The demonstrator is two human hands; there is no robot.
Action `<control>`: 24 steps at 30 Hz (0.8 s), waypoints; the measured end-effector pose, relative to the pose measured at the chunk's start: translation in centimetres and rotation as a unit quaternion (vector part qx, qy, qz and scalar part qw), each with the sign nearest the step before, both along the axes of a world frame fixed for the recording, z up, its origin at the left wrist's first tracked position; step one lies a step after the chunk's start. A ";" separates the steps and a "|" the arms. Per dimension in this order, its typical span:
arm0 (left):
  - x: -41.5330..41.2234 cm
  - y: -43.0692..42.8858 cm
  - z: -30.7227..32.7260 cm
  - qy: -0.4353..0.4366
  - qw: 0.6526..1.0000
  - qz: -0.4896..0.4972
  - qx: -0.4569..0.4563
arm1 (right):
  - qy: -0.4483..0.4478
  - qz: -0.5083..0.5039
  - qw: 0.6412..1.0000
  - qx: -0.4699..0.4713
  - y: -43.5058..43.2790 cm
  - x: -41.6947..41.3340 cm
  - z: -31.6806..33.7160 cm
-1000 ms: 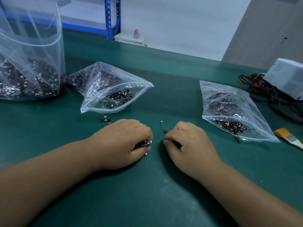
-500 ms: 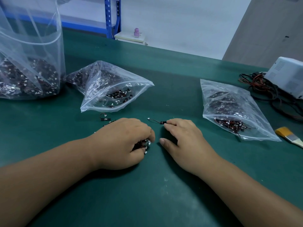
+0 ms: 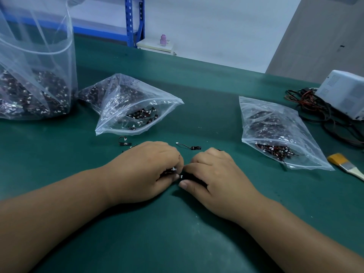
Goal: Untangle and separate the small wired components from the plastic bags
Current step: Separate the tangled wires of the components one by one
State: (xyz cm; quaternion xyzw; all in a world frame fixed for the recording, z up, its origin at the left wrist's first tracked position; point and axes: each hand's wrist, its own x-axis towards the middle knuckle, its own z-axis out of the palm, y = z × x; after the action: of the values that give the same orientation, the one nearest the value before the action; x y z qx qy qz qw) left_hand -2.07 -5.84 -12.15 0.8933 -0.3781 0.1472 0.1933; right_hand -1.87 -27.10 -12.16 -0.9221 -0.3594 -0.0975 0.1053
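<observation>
Tangled wired components (image 3: 171,171) between fingers (image 3: 195,166) of left hand (image 3: 145,170), right hand (image 3: 215,174).

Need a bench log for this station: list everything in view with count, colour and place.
large bag: one, clear, far left, standing, dark wired parts inside
middle bag: one, clear, left of centre, lying
right bag: one, clear, right of centre, lying
loose components: two plain, a third half hidden, black with white plugs, just nearer than the middle bag
tangled clump: one, black and white, centre, held
brush: one, yellow and pale, right edge
box: one, white, far right
cables: one tangle, black and red, beside the box
bottle: one, pink, background
mat: one, green, under everything
left hand: one, grips the clump
right hand: one, pinches at the clump
</observation>
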 end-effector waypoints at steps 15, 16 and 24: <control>0.0 -0.1 -0.1 -0.023 1.000 0.000 0.004 | -0.037 0.025 0.996 0.071 0.5 -0.1 -0.7; 0.0 -0.1 -0.1 -0.025 1.000 0.002 0.002 | -0.039 0.028 0.996 0.077 0.5 -0.1 -0.7; 0.0 0.0 -0.1 -0.017 1.000 0.008 0.000 | 0.000 0.045 0.986 0.158 0.1 0.4 -1.1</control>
State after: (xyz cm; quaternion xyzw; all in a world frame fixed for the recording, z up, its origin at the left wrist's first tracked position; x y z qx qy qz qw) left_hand -2.06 -5.88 -12.23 0.8938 -0.3738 0.1639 0.1860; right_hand -1.44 -27.02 -13.22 -0.8768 -0.3806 -0.1481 0.2538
